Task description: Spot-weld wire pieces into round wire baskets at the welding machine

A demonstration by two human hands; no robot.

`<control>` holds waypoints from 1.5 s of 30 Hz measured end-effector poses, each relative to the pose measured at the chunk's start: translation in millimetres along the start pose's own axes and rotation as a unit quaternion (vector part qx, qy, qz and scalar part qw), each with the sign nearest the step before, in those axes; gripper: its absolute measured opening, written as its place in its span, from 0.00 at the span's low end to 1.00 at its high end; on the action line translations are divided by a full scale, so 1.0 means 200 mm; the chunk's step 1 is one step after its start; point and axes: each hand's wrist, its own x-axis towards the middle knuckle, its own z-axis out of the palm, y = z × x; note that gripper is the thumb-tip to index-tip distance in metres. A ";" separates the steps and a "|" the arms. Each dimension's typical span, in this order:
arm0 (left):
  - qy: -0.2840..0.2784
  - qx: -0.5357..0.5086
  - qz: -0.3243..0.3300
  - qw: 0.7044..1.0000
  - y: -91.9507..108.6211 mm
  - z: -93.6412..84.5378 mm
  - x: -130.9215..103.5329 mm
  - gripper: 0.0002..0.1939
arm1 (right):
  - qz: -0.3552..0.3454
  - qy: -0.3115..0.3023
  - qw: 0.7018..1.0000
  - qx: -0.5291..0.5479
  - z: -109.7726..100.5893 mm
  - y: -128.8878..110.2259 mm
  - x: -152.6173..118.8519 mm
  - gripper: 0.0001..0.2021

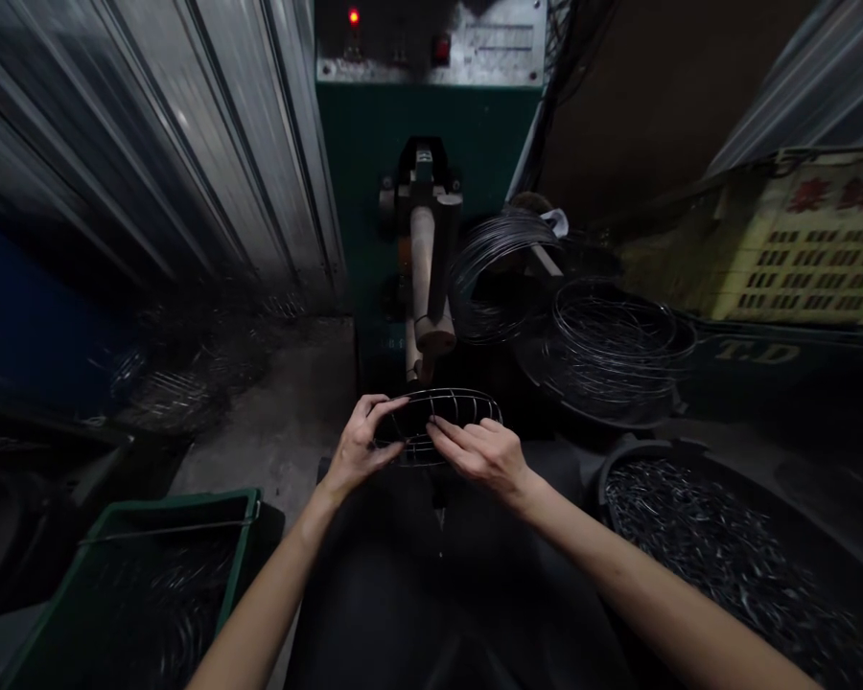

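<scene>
Between my hands is a round wire basket frame (454, 393), made of thin metal hoops joined by short cross wires. My left hand (360, 443) grips its left side, thumb below and fingers along the upper hoop. My right hand (483, 450) is closed at the right front, its fingertips pressed together at a cross wire; whether a small piece sits in them is too small to tell. Just beyond the frame are the rod-like electrodes (423, 278) of a green machine (475, 125), apart from the frame.
A green crate (179, 500) with dark wire pieces stands lower left. On the right lie wire coils (503, 259), another coil in a basin (611, 335), and a black tub (608, 470) of small metal pieces. A yellow crate (805, 264) is farther right. A red lamp (354, 16) glows on the machine.
</scene>
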 end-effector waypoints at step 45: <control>0.036 -0.020 -0.029 0.999 0.05 0.08 -0.06 0.29 | 0.629 -0.467 0.622 0.011 -0.60 -0.07 -1.69 0.13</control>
